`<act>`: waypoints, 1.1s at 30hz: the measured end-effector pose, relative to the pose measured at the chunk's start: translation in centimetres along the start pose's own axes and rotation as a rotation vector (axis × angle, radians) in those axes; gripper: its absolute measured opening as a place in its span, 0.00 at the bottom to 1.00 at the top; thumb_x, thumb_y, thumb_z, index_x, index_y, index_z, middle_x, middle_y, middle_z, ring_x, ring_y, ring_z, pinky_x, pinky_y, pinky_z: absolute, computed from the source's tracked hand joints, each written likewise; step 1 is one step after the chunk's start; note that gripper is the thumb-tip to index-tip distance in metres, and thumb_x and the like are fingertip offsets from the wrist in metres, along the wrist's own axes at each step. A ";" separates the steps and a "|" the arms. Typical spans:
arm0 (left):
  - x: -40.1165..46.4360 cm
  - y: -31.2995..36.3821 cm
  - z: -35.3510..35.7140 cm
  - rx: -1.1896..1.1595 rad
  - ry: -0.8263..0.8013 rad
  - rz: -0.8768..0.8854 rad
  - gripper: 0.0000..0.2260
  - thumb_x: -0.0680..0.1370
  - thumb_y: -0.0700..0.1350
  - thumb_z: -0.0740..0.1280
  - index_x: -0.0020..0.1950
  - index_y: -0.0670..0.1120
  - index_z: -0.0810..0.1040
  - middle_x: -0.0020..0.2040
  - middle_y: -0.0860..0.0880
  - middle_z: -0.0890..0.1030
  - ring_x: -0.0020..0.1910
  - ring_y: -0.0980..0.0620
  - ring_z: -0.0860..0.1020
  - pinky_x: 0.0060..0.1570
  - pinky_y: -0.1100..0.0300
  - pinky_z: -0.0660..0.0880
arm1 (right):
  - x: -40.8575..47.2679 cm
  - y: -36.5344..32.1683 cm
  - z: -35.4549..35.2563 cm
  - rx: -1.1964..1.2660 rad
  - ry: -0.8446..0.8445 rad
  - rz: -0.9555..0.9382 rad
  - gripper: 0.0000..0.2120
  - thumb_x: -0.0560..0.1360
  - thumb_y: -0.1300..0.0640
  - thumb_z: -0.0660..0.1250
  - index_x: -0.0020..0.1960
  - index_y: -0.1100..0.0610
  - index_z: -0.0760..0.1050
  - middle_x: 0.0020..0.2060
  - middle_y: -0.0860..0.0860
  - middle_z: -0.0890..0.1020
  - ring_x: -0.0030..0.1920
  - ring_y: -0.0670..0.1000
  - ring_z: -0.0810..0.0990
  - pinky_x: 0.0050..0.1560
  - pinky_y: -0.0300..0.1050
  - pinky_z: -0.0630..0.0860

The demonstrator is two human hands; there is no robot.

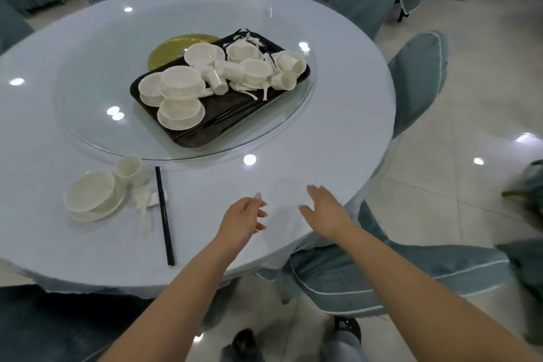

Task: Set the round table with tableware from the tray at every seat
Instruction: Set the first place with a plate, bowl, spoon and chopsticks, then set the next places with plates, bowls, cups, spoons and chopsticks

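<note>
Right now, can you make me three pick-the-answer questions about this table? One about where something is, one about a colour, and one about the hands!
1. Where is the dark tray?
A. On the floor
B. On the glass turntable in the middle of the table
C. On a chair

2. What colour are the chopsticks at the seat that is already set?
A. Black
B. Red
C. Yellow

3. What are the left hand and the right hand doing?
A. Both carry bowls
B. One holds a cup
C. Both hold nothing, out over the table's near edge

Answers:
1. B, the tray sits on the round glass, loaded with white dishes.
2. A, they lie as a black pair right of the white plate.
3. C, the fingers are relaxed and nothing is in them.
</note>
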State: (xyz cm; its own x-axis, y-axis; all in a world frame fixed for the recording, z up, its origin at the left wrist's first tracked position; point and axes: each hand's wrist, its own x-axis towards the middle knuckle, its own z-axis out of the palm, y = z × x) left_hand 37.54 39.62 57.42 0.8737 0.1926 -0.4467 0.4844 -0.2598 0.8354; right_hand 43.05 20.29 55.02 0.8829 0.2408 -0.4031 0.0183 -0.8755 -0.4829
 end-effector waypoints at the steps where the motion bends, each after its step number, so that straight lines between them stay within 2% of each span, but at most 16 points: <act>1: 0.2 0.7 1.2 0.006 0.007 0.003 0.17 0.82 0.59 0.54 0.53 0.52 0.78 0.47 0.53 0.81 0.42 0.54 0.82 0.41 0.64 0.75 | 0.0 0.5 -0.8 0.041 -0.011 -0.007 0.30 0.83 0.48 0.55 0.79 0.59 0.51 0.79 0.54 0.55 0.79 0.52 0.49 0.75 0.47 0.50; 8: 1.1 6.4 10.2 -0.048 0.127 0.040 0.17 0.82 0.58 0.55 0.53 0.51 0.79 0.48 0.53 0.82 0.42 0.54 0.82 0.41 0.63 0.75 | 0.1 5.5 -9.5 0.130 -0.078 -0.153 0.29 0.82 0.45 0.56 0.79 0.54 0.54 0.78 0.49 0.58 0.77 0.50 0.55 0.74 0.43 0.53; 12: 0.9 9.2 15.2 -0.182 0.240 0.047 0.15 0.82 0.56 0.56 0.50 0.50 0.80 0.46 0.51 0.83 0.41 0.54 0.82 0.39 0.64 0.74 | 0.0 8.9 -14.1 0.126 -0.061 -0.181 0.28 0.82 0.44 0.57 0.78 0.53 0.58 0.77 0.49 0.62 0.76 0.51 0.61 0.73 0.44 0.56; 17: 0.4 11.7 19.2 -0.228 0.278 0.069 0.15 0.82 0.55 0.57 0.48 0.51 0.80 0.45 0.52 0.83 0.39 0.54 0.82 0.38 0.64 0.74 | -0.1 12.3 -18.3 0.111 -0.053 -0.193 0.27 0.81 0.45 0.59 0.77 0.53 0.61 0.76 0.48 0.64 0.74 0.50 0.63 0.71 0.41 0.58; 33: 2.0 13.8 22.0 -0.137 0.238 0.085 0.14 0.82 0.55 0.57 0.47 0.51 0.80 0.44 0.51 0.83 0.40 0.52 0.82 0.38 0.64 0.74 | -0.9 16.9 -18.7 0.212 -0.066 -0.137 0.27 0.81 0.45 0.59 0.77 0.51 0.61 0.75 0.48 0.66 0.71 0.52 0.68 0.69 0.44 0.62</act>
State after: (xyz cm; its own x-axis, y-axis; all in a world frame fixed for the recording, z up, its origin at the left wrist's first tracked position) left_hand 46.95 15.64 61.05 0.8680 0.3963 -0.2993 0.3853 -0.1571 0.9093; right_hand 51.30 -2.57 61.74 0.8461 0.3839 -0.3698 0.0305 -0.7274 -0.6855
